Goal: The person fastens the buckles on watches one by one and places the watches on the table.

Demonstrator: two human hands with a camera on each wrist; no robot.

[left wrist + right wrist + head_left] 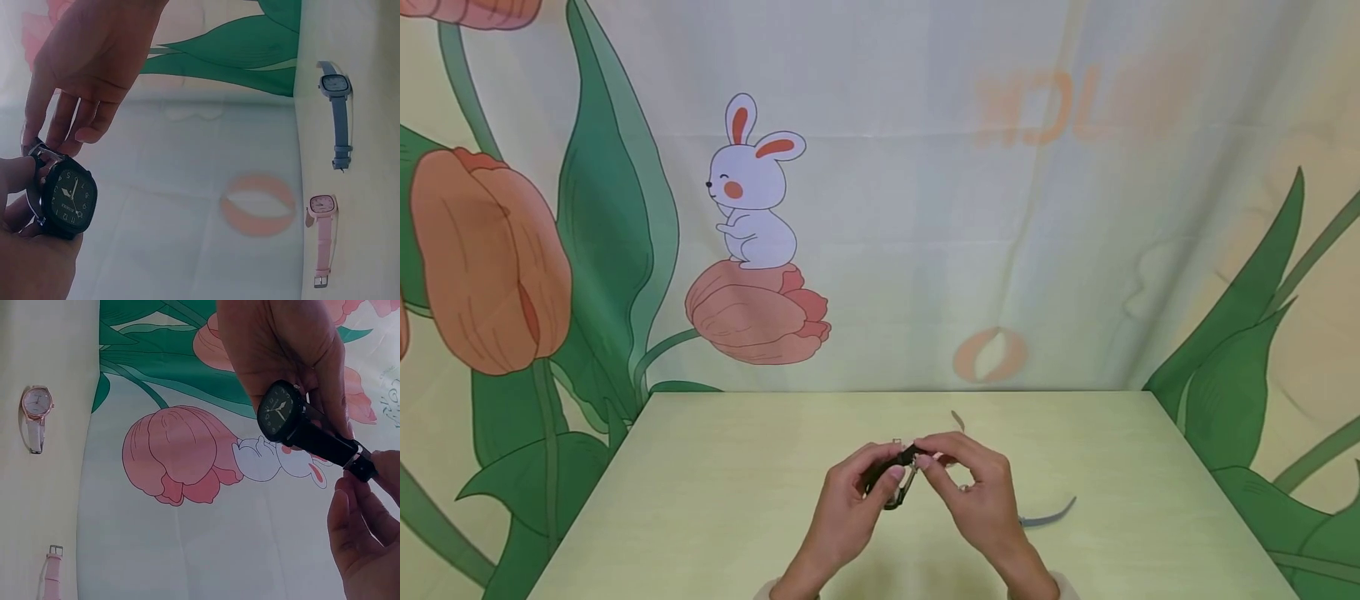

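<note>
A black wristwatch (pixel 74 197) with a dark, rounded-square dial and light numerals is held up between both hands. My left hand (pixel 848 510) grips it around the case and strap, thumb toward me in the head view. With thumb and fingertips, my right hand (pixel 979 490) pinches the black strap (pixel 328 445) near its end, where a silver metal buckle part (pixel 47 152) shows. In the right wrist view the dial faces the camera beside the left palm. Fingers partly cover the buckle, so whether it is fastened cannot be told.
On the pale table (pixel 715 467) lie a blue watch (pixel 335 84), a pink watch (pixel 323 205) and a white-strapped watch with a rose-gold case (pixel 39 401). In the head view the hands largely hide them. A printed curtain (pixel 880 208) hangs behind the table.
</note>
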